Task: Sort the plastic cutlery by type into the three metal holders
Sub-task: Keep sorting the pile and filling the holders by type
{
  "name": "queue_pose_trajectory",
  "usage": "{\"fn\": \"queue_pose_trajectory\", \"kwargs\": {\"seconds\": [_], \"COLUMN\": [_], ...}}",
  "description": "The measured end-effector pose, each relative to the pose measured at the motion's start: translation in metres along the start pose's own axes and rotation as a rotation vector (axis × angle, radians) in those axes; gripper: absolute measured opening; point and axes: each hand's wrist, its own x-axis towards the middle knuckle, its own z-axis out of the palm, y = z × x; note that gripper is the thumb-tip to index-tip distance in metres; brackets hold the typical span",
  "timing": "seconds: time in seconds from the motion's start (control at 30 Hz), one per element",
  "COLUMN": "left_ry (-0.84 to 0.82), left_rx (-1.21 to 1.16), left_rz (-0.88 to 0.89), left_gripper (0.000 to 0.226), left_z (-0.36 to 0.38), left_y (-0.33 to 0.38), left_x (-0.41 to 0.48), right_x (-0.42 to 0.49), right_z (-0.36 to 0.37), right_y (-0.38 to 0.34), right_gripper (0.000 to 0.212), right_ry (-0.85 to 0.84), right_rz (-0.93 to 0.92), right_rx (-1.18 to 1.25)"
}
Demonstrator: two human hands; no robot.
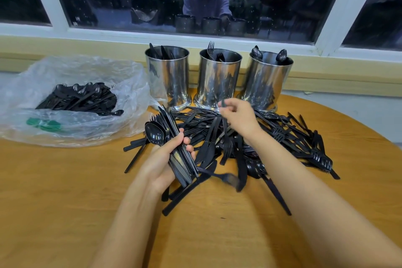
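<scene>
- Markings: a pale speckled patch shows on one handle in the held bundle (174, 135), too blurred to read.
- Holders: three metal holders stand in a row at the far edge of the desk (65, 202), close beside one another.
- Left holder (168, 76): flat dark tips rise above the rim (they look like knives).
- Middle holder (217, 80): two forks show, tines up.
- Right holder (266, 80): two spoons show, bowls up.
- Loose pile (282, 135): black knives, forks and spoons lie tangled on the desk in front of the holders, too many to count.
- Plastic bag (71, 72): one clear bag lies at the left, with more black cutlery inside.
- Left hand (163, 161): palm up, fingers curled round the bundle of spoons, forks and knives, at the pile's near left edge.
- Right hand (238, 119): raised over the pile in front of the middle holder, fingertips pinching one fork (226, 137) by the handle end; its tines hang downward.
</scene>
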Motion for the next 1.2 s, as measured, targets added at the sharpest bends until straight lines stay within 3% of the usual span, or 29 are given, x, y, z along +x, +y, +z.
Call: {"fn": "queue_pose_trajectory", "kwargs": {"seconds": [0.13,0.23,0.33,0.4,0.57,0.67,0.8,0.93,1.03,1.2], "left_ry": [0.006,0.009,0.018,0.061,0.169,0.234,0.259,0.244,0.256,0.264], "left_rx": [-0.008,0.014,0.025,-0.014,0.017,0.080,0.110,0.110,0.115,0.016], "left_rz": [-0.002,-0.003,-0.032,-0.048,-0.030,-0.003,0.016,0.039,0.041,0.088], "left_gripper": [0.020,0.005,0.028,0.032,0.023,0.022,0.028,0.033,0.053,0.029], "left_z": [0.000,0.004,0.011,0.022,0.047,0.046,0.039,0.037,0.037,0.038], "left_y": [0.000,-0.001,-0.005,-0.007,-0.022,-0.038,-0.043,-0.042,-0.041,-0.040], "left_x": [0.000,-0.001,0.003,0.009,0.023,0.025,0.025,0.023,0.024,0.023], "right_x": [-0.004,-0.021,-0.049,-0.063,-0.086,-0.093,-0.096,-0.102,-0.105,-0.108], "right_z": [-0.029,-0.040,-0.039,-0.036,-0.026,-0.022,-0.015,-0.004,0.001,0.007], "right_y": [-0.018,-0.015,-0.004,0.003,0.016,0.020,0.019,0.014,0.016,0.018], "right_gripper": [0.009,0.008,0.012,0.014,0.011,0.010,0.012,0.008,0.004,0.007], "right_ry": [0.211,0.210,0.114,0.094,0.115,0.107,0.057,0.071,0.090,-0.039], "right_rz": [-0.089,0.019,0.137,0.181,0.229,0.249,0.204,0.097,0.025,-0.091], "right_rx": [0.271,0.511,0.625,0.679,0.489,0.551,0.607,0.491,0.360,0.167]}}
